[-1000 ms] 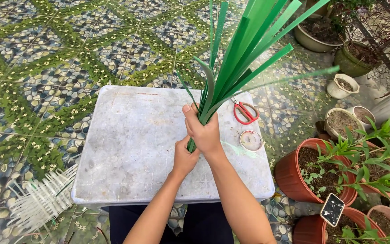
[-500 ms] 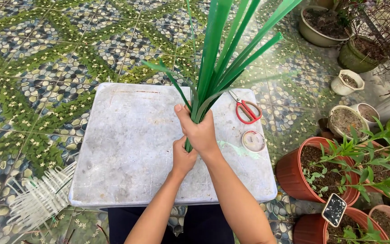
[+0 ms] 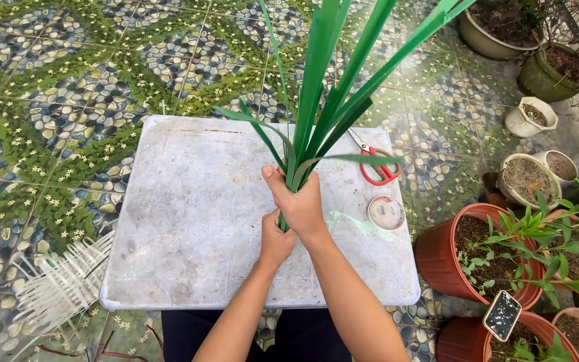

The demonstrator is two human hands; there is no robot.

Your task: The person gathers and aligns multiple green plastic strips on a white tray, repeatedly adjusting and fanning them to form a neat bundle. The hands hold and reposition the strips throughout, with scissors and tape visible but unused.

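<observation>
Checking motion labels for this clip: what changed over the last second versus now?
The bundle of long green leaves swung from leaning right to nearly upright, its tips fanning out. Right hand and left hand kept their grip near its base, one above the other. Nothing was let go. The red-handled scissors, tape roll and white board stayed as they were.

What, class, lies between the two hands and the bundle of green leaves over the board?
Nothing visible does. The right hand already grips the leaves near their base, and the left hand holds the lower end just below it. The scissors and tape roll lie off to the right on the board.
</observation>
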